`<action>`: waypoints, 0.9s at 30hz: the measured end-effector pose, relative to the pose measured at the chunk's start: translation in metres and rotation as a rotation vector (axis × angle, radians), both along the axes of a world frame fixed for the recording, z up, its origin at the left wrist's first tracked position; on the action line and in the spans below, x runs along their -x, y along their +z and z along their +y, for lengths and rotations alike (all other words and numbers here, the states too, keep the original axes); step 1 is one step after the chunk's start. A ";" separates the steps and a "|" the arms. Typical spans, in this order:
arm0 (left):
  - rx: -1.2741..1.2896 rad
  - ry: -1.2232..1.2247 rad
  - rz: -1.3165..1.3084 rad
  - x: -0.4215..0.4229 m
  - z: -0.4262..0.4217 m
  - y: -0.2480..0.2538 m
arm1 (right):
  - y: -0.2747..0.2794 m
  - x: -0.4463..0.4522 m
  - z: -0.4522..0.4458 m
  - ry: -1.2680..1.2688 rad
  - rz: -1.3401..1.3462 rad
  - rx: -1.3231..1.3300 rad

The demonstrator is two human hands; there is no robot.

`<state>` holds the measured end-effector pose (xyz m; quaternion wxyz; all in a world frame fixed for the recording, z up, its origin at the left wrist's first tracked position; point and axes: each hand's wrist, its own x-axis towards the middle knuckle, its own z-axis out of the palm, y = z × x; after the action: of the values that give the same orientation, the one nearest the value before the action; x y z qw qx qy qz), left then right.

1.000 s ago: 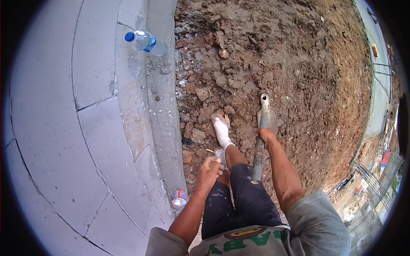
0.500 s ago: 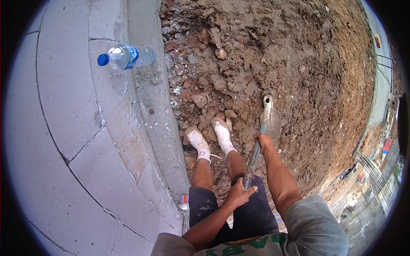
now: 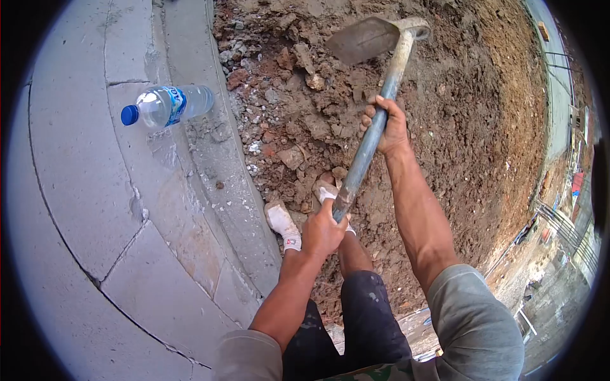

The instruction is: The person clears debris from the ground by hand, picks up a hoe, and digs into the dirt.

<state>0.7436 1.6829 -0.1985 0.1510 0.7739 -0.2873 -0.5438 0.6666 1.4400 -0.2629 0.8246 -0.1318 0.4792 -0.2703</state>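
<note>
A hoe [image 3: 367, 154] with a blue-grey, mud-stained handle slants up in front of me, its broad metal blade [image 3: 363, 40] raised and pointing left. My left hand [image 3: 324, 230] is wrapped round the lower end of the handle, above my feet. Further up, nearer the head, my right hand [image 3: 388, 124] grips the same handle with its fingers closed. Beneath the hoe lies rough brown soil [image 3: 457, 127] with clods and small stones. The blade appears to be held above this soil rather than in it.
On the left, a plastic water bottle [image 3: 190, 101] with a blue cap lies on its side on the grey block wall [image 3: 70, 171]. A concrete ledge [image 3: 219, 165] borders the soil. My feet in white socks [image 3: 283, 222] stand near it. Steel bars [image 3: 569, 235] show at the right.
The hoe has been lifted away from me, and its blade has swung round to the left. Both hands moved up with the handle, the right one further out.
</note>
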 end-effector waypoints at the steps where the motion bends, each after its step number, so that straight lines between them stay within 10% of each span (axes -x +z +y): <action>1: 0.023 0.000 -0.143 -0.024 -0.016 -0.013 | -0.011 -0.027 -0.016 -0.001 -0.031 0.028; 10: -0.207 -0.197 -0.220 -0.055 0.073 -0.026 | -0.106 -0.059 0.102 0.078 0.259 -0.306; 22: -0.485 -0.369 0.105 0.001 0.228 0.063 | 0.003 0.061 0.298 -0.123 0.614 -0.528; 27: -0.167 -0.227 0.057 0.013 0.204 0.028 | 0.031 0.073 0.244 -0.192 0.424 -0.292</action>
<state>0.7306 1.8873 -0.1702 0.0316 0.7304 -0.3225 -0.6013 0.5935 1.6836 -0.2320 0.6868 -0.0192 0.6852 -0.2416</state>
